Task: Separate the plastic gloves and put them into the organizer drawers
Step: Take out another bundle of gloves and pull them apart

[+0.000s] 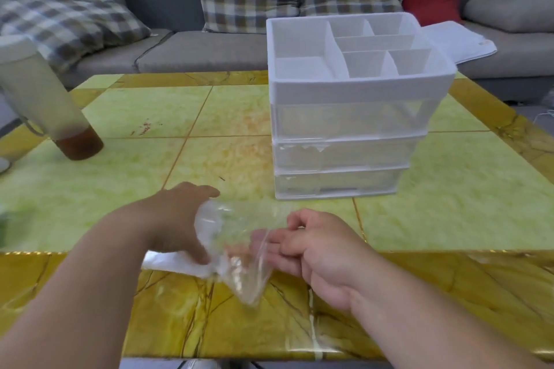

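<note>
Head view: where do the plastic gloves lie?

Low over the near edge of the desk, between both hands. It's a clear, crumpled bundle, with its long axis running from far-left down toward the person.

And the hands?

The left hand wraps thumb and fingers round the bundle's left side. The right hand pinches a layer at its right edge, so I judge the peeling apart is under way.

Which way is the organizer?

Ahead and to the right, well apart from the gloves, with the right hand nearer it. All three drawers look pushed in, so one must be pulled out first.

Anything inside?

The top tray's compartments look bare. The middle drawer may hold something clear at its left, but I cannot tell.
</note>
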Demonstrator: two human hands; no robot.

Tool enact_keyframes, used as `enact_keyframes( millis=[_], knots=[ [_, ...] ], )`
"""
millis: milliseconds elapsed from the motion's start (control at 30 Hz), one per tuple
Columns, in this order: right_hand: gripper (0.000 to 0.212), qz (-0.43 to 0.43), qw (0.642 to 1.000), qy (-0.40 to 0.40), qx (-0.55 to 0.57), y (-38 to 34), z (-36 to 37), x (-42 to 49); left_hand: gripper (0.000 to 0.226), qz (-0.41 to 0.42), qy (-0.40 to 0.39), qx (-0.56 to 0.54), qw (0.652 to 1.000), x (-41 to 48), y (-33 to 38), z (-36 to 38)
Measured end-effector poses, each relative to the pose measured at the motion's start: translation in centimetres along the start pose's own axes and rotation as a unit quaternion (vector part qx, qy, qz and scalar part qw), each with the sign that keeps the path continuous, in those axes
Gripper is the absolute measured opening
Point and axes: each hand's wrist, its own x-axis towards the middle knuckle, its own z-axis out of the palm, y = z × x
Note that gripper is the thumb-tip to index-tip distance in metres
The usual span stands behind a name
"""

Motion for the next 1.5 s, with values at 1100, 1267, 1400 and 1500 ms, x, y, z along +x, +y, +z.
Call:
enact_keyframes(
  millis=[1100,1267,1400,1500],
  knots=[
    [0.035,-0.054,0.995,-0.037,-0.076,-3.1,-5.7,-2.5,0.02,0.013,0.272,-0.358,0.893,1.5,7.5,2.6],
    [0.023,-0.021,1.0,0.012,-0.015,-2.5,-6.2,-2.0,0.016,0.09,0.252,-0.304,0.914,0.9,8.8,3.7],
    [0.031,-0.033,0.998,0.008,-0.054,-2.6,-6.4,-2.6,0.016,0.105,0.291,-0.253,0.917,0.2,9.7,3.6],
    [0.038,-0.053,0.993,0.036,-0.1,-2.7,-6.3,-3.3,0.017,0.107,0.301,-0.228,0.92,-0.3,10.3,3.5]
  ],
)
